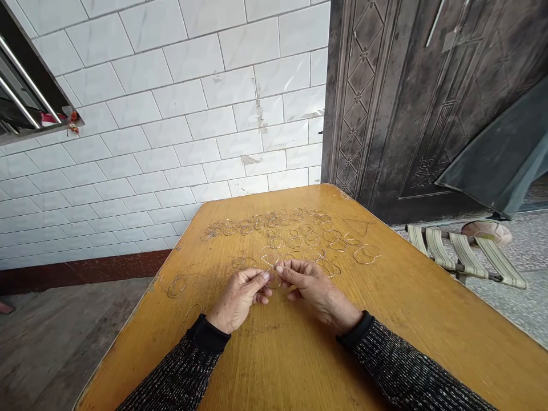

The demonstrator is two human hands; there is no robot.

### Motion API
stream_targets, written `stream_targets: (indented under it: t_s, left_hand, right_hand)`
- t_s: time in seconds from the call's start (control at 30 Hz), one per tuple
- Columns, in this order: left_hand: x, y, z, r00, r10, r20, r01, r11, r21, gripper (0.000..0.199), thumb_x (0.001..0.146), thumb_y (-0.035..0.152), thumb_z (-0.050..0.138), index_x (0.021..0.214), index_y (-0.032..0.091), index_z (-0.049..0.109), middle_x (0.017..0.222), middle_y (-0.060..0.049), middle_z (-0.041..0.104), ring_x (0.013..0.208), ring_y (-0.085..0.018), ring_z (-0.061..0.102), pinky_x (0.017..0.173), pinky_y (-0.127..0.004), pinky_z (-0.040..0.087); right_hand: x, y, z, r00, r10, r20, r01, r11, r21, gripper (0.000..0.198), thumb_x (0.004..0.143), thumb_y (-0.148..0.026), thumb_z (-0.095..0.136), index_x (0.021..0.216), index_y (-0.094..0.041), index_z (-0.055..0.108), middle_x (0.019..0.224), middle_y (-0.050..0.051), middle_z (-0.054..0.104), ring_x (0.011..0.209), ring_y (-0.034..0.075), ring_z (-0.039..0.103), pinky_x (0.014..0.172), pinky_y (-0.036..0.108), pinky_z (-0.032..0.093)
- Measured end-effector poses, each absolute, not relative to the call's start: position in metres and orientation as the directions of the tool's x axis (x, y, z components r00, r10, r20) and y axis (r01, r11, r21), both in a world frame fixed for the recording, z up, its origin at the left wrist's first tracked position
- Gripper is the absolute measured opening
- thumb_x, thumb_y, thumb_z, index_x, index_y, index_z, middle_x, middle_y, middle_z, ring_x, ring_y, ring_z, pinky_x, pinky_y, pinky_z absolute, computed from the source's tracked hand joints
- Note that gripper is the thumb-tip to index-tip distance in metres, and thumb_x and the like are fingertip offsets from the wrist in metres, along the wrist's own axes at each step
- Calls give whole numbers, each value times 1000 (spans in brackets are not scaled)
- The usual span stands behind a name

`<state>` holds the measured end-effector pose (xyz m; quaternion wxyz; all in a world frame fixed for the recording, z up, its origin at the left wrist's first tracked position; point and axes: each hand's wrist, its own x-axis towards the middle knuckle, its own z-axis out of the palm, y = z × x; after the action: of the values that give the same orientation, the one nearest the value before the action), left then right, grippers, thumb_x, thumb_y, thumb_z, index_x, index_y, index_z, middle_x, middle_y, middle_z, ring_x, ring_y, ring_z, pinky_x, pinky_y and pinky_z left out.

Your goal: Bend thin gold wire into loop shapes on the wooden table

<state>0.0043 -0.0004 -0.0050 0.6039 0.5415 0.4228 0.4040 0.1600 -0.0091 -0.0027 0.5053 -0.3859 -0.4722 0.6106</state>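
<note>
My left hand [242,297] and my right hand [314,291] rest on a yellow wooden table [299,354], fingertips nearly meeting. Both pinch the same thin wire loop [270,260] between thumb and forefinger. Just beyond the fingers lie several more thin wire loops [295,231], spread in rows across the far half of the table. A heart-shaped loop [367,254] lies at the right of the group. Two loose wire loops [177,283] lie near the table's left edge. Both sleeves are dark and speckled.
A white tiled wall [171,131] stands behind the table. A dark embossed metal door [411,103] is at the right. A folding stool with striped straps [464,254] and a worn ball [488,231] sit on the floor at the right.
</note>
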Motion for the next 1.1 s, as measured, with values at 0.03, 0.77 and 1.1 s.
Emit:
stream_targets:
  t_s: [0.03,0.77,1.1]
  left_hand:
    - [4,0,-5,310,949,-66,-50,85,995,26,69,37,66,76,12,62,75,-3,56,61,-9,52,53,-21,40]
    - [8,-1,-4,194,979,67,-27,-63,998,31,71,38,62,90,13,62,63,1,54,53,-8,49,49,-21,38]
    - [6,1,-5,261,965,12,-59,4,998,31,70,38,64,89,13,61,66,1,51,51,-6,48,48,-20,37]
  right_hand:
    - [160,-9,-2,-190,982,3,-250,-46,-967,37,61,-51,66,64,-15,57,57,-3,46,51,7,40,43,17,32]
    - [154,-5,-9,-53,991,119,-114,113,-987,30,63,-45,59,56,-19,47,49,-5,40,43,7,32,41,21,29]
    - [156,-3,-9,-75,988,139,-66,134,-989,26,64,-40,59,57,-18,48,50,-5,39,46,8,34,43,21,28]
